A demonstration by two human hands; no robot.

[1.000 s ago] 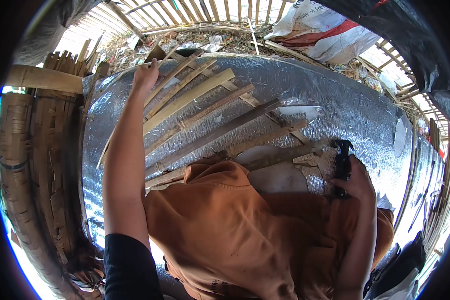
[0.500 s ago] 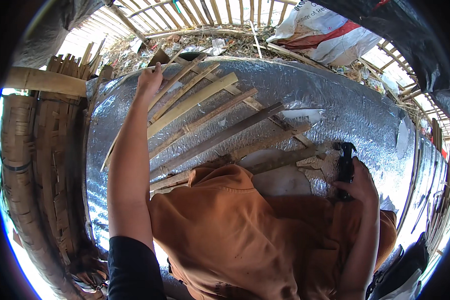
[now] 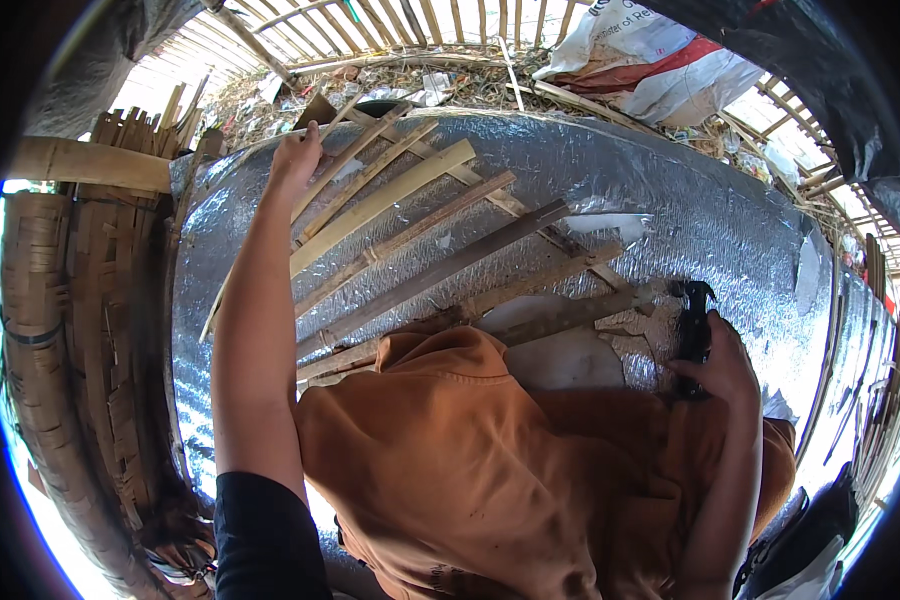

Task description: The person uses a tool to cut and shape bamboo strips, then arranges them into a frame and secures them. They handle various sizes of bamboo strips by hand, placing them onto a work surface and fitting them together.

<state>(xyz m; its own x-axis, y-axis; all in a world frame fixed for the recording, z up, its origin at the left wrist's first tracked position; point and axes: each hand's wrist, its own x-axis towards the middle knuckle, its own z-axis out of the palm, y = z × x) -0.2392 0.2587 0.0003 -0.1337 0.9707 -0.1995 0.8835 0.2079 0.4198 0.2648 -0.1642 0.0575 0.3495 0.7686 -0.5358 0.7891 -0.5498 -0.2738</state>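
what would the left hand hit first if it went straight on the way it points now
Most likely the flat brown piece just past the fingertips of the left hand. Depth is unclear from this one view, so they may already be touching.

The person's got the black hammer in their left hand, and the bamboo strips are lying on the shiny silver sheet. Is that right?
Not quite, the hand is wrong: the head view shows the black hammer in the right hand. The bamboo strips are lying on the shiny silver sheet.
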